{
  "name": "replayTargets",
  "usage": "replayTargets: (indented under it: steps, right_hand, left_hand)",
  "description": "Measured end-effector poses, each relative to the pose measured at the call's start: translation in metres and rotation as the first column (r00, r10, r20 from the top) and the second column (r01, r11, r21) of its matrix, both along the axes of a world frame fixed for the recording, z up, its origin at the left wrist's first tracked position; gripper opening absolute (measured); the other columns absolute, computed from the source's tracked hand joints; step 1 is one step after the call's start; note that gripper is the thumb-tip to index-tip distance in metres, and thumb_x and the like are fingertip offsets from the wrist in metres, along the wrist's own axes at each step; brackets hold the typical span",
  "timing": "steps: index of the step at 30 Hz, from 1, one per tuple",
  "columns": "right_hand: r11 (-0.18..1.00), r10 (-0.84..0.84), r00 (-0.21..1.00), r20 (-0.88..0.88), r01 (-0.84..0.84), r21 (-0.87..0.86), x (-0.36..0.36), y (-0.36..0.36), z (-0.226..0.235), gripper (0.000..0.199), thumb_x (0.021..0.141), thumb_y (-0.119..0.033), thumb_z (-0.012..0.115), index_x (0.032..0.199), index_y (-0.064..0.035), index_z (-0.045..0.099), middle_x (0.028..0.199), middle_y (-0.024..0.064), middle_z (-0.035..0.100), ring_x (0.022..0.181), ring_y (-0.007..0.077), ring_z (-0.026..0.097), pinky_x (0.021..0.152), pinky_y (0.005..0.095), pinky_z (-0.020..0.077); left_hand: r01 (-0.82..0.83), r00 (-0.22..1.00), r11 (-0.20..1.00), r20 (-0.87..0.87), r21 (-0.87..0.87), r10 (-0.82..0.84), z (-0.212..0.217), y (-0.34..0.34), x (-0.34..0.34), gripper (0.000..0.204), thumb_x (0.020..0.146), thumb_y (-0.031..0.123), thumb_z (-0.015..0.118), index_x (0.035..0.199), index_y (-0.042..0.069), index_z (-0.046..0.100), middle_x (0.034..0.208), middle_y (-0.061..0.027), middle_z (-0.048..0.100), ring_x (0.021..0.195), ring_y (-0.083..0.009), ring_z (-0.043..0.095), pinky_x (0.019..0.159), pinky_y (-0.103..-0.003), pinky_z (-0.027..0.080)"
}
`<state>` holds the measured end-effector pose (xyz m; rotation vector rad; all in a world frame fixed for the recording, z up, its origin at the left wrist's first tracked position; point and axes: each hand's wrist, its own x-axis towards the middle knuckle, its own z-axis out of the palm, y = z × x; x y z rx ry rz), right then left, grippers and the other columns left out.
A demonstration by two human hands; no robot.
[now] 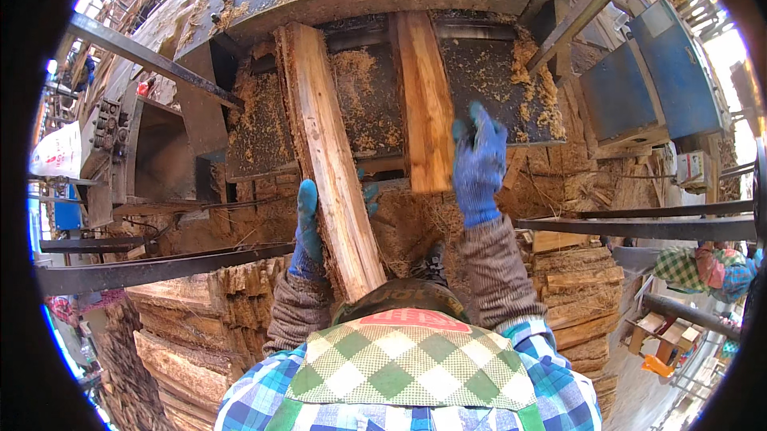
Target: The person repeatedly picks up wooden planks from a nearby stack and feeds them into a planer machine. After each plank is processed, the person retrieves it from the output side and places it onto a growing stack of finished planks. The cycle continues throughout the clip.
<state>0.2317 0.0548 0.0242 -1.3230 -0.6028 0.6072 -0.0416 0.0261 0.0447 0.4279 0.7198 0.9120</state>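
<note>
Sawdust-strewn machine bed (375, 103): left fingers (307, 207) under long plank (331, 159).

My counter (375, 123) is a dark metal machine bed, dusted all over with sawdust (355, 83). Two rough wooden planks lie lengthwise on it: a long pale plank (327, 151) on my left, a shorter reddish plank (425, 103) just beside it.

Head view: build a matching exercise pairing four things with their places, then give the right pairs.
1 long rough plank
2 shorter plank
3 blue metal box
4 stacked cut wood

A upper right of the picture
B held in the left hand's grip
C lower right, beside the person's arm
D against the right hand

Pairs: 1-B, 2-D, 3-A, 4-C
</note>
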Motion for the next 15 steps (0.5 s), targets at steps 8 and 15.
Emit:
replayTargets:
  steps: [8, 15]
  right_hand:
    - [0.942, -0.14, 0.766, 0.627, 0.299, -0.154, 0.02, 0.087, -0.002, 0.035, 0.104, -0.025, 0.063, 0.127, 0.0009, 0.068, 0.121, 0.0222, 0.065, 0.105, 0.0343, 0.067, 0.089, 0.0429, 0.0562]
    - [0.924, 0.372, 0.888, 0.27, -0.382, -0.018, -0.036, -0.007, 0.009, 0.045, 0.103, -0.021, 0.066, 0.141, 0.0022, 0.057, 0.131, 0.0177, 0.066, 0.117, 0.0259, 0.065, 0.102, 0.0373, 0.0533]
  left_hand:
    - [-0.073, 0.995, 0.992, 0.065, -0.102, 0.08, -0.019, -0.001, -0.014, 0.087, 0.094, 0.066, 0.064, 0.149, 0.001, 0.049, 0.131, -0.0229, 0.067, 0.109, -0.0312, 0.072, 0.09, -0.046, 0.064]
    - [-0.018, 0.999, 0.984, 0.05, 0.176, 0.009, -0.027, -0.015, -0.058, 0.081, 0.103, 0.066, 0.044, 0.159, 0.007, 0.037, 0.151, -0.019, 0.052, 0.129, -0.0287, 0.061, 0.105, -0.048, 0.057]
